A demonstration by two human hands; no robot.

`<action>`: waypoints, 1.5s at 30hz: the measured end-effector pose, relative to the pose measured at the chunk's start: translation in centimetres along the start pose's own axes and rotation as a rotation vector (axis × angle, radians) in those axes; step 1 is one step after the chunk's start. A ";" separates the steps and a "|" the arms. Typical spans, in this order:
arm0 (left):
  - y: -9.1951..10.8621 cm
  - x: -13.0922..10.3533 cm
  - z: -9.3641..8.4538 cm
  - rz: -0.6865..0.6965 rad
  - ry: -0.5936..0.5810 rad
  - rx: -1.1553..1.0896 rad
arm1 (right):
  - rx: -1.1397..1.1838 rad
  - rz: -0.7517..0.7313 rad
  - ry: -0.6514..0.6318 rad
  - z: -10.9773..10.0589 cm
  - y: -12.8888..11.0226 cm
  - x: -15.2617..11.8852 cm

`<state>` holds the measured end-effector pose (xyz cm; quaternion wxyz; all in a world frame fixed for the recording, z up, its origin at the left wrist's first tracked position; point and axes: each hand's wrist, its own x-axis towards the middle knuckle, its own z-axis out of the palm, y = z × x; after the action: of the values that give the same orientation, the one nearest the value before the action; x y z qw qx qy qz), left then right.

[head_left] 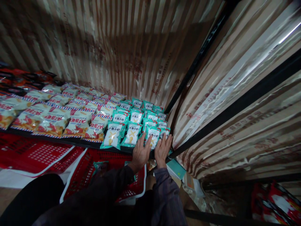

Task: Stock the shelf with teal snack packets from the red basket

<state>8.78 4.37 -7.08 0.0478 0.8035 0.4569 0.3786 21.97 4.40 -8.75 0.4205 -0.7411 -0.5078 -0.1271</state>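
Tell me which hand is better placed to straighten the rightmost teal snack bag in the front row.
Probably the right hand: its fingers lie over that snack bag. The left hand sits farther left, its fingers by the neighbouring bag, so it would likely have to cross over.

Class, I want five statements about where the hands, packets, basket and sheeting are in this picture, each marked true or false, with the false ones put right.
1. The left hand and right hand are at the front row of teal-and-white packets. True.
2. The left hand is inside the red basket. False: it is at the front row of teal-and-white packets.
3. Red-lettered packets lie to the left of the teal-and-white packets. True.
4. The teal-and-white packets form a single row. False: they lie in several rows, one behind another.
5. Striped sheeting rises behind the packets. True.
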 end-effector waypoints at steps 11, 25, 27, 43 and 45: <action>-1.0 0.1 0.5 0.059 -0.032 -0.035 | 0.049 0.021 -0.036 1.3 2.1 1.3; -1.9 -0.7 2.2 0.142 0.116 -0.055 | 0.141 0.027 0.008 3.0 2.6 3.4; -2.0 -0.7 2.1 0.154 0.129 -0.047 | 0.141 0.044 0.005 3.2 2.6 3.6; -1.4 -0.1 1.4 0.187 0.207 -0.038 | 0.202 0.157 -0.131 1.9 1.7 3.3; -1.5 -0.1 1.4 0.204 0.221 -0.045 | 0.174 0.152 -0.135 1.5 1.5 2.9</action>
<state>8.64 5.52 -8.74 -0.0234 0.7979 0.3669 0.4778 24.17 7.17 -8.64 0.4564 -0.7451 -0.4863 -0.0004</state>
